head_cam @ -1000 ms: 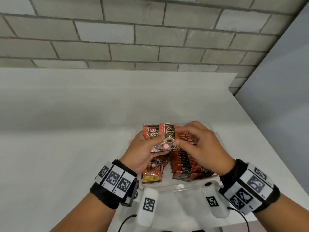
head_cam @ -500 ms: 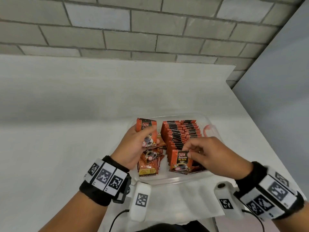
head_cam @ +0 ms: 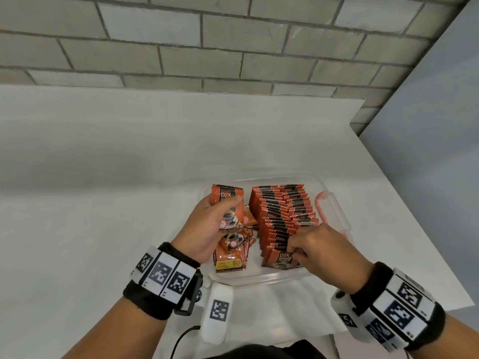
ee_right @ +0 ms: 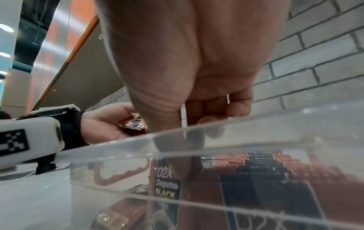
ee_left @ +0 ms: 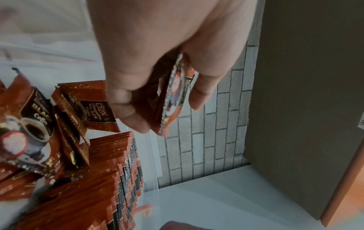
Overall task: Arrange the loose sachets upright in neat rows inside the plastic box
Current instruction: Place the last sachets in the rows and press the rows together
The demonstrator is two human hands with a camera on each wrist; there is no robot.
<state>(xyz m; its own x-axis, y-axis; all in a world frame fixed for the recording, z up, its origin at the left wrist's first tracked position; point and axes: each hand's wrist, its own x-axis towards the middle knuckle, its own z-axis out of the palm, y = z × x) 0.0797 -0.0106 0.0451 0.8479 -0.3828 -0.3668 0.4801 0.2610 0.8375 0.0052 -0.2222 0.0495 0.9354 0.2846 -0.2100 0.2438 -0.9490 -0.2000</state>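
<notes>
The right hand [head_cam: 315, 251] sits at the near end of the plastic box [head_cam: 259, 279], its grip pinched on the top edge of the front sachet [head_cam: 281, 260], which stands upright as the nearest member of the standing rows [head_cam: 282, 216]. Those rows run away from that grip toward the far wall of the box, packed face to back and filling the side under the right hand; that portion is judged done, pending the seating of the front sachet. To the left of that grip, a loose heap of sachets [head_cam: 232, 252] lies flat and overlapping on the box floor, not yet stood up. Above the heap the left hand [head_cam: 207, 226] holds a small held stack [head_cam: 228, 206] clear of the box, thumb across its face and fingers curled behind. Judgement: well past half, with the heap and the held stack outstanding. The head view alone shows the whole layout and the pink latch [head_cam: 322, 206] beyond the rows. The left wrist view shows the held stack [ee_left: 173, 93] edge-on as more than one sachet, which the head view does not settle. The right wrist view looks through the clear wall [ee_right: 236, 155] and confirms the front sachet [ee_right: 167, 186] stands just inside it; the fingertips' contact is partly hidden there by the rim. The box rests on the white desk [head_cam: 103, 203].
</notes>
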